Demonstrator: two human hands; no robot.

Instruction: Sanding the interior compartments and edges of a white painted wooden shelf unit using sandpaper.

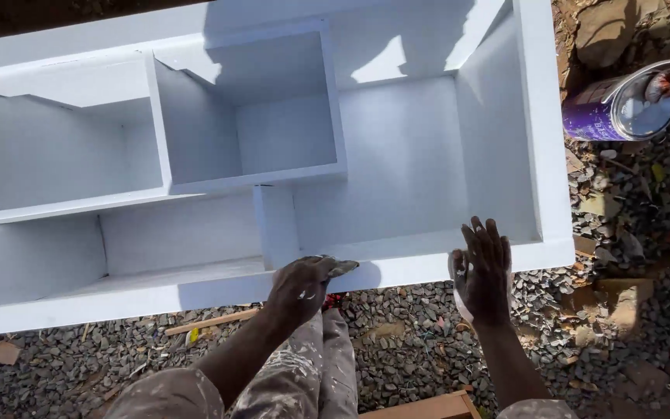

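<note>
White-painted wooden shelf unit (pixel 397 155) lying on its back over grey gravel (pixel 420 341), compartments facing up, near front edge running across the lower middle of the view. Left hand (pixel 302 285), paint-flecked, resting on that front edge beside a short upright divider (pixel 275 225), fingers clenching around a small flat grey piece (pixel 342 268), kind impossible to tell, its tip sticking out toward the right. Right hand (pixel 481 268) pressing flat against the same edge further right, fingers released and spread, grasping nothing. Open paint tin (pixel 622 105) with purple side lying tilted on the gravel beyond the unit's right end, well apart from both hands. Paint-spattered trousers (pixel 304 380) showing below.
</note>
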